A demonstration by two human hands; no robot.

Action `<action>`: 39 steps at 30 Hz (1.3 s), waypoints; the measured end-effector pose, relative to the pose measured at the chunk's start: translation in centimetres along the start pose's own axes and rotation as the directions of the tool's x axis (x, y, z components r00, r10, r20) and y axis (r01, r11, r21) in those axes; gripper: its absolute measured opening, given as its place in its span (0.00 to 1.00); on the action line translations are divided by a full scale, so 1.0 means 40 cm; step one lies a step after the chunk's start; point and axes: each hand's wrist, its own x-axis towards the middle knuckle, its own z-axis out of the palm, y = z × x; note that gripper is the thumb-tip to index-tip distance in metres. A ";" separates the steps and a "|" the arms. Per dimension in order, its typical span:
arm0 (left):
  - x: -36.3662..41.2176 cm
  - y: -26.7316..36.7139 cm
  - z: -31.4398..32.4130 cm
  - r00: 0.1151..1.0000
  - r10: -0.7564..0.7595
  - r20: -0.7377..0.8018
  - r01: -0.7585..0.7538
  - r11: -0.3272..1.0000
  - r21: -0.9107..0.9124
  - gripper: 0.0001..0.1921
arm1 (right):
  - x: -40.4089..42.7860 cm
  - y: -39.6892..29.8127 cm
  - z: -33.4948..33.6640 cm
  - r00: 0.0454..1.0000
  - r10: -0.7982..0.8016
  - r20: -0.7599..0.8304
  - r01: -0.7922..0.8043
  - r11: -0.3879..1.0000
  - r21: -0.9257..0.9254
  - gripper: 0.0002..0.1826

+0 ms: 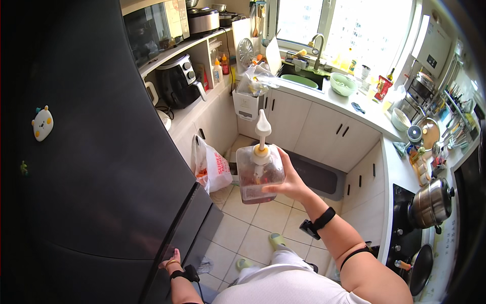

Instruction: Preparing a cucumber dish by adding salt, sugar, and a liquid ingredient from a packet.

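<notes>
My right hand (288, 178) grips a clear, squarish plastic pump bottle (250, 184) from its right side, in the middle of the view. The bottle has a white pump top and holds some reddish liquid near its bottom; it is held up above the tiled floor. Low at the left, my left hand (172, 258) is at the edge of a dark refrigerator door (125, 212), beside the seam above the lower drawers. Its fingers are partly hidden, so whether they hook the door's edge does not show.
A white plastic bag (214, 171) hangs from a cabinet handle at left. A counter (315, 93) with a sink and a green bowl (343, 84) runs along the window. At right, a steel pot (431, 203) and a frying pan (420, 269) stand on the cooktop. A dark mat (315, 174) lies ahead.
</notes>
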 end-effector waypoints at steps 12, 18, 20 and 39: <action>0.009 0.002 0.007 0.993 -0.116 0.031 0.117 0.992 -0.046 0.35 | 0.014 0.019 0.011 0.997 -0.039 -0.066 0.040 0.999 0.012 0.65; -0.023 -0.003 -0.010 0.865 -0.360 0.348 0.323 0.932 0.161 0.40 | -0.014 0.012 0.007 0.997 0.038 -0.072 -0.029 0.992 0.120 0.63; -0.123 0.013 -0.004 0.867 -0.277 0.414 0.260 0.961 0.097 0.42 | -0.013 0.034 0.015 0.997 0.043 -0.060 -0.036 0.993 0.114 0.62; -0.067 0.096 -0.002 0.905 -0.174 0.389 0.147 0.984 0.099 0.48 | -0.093 0.017 0.048 1.000 0.002 -0.015 -0.001 0.999 0.038 0.60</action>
